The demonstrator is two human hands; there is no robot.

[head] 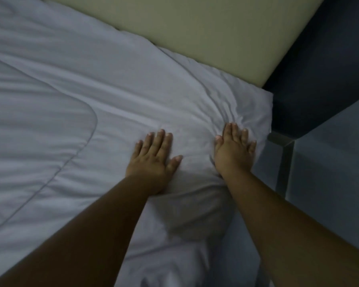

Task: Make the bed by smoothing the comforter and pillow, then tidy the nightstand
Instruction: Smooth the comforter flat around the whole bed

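Note:
A white pillow (195, 104) lies at the head of the bed, wrinkled near its right corner. My left hand (153, 158) presses flat on it with straight, spread fingers. My right hand (234, 148) lies flat on the creased corner close to the pillow's right edge, fingers straight and together. The white comforter (39, 131) with a stitched seam covers the bed to the left, with soft folds across it.
A beige padded headboard (205, 34) runs along the top. To the right is a dark wall panel (319, 69) and a pale surface with a metal leg (284, 162), probably the nightstand. The room is dim.

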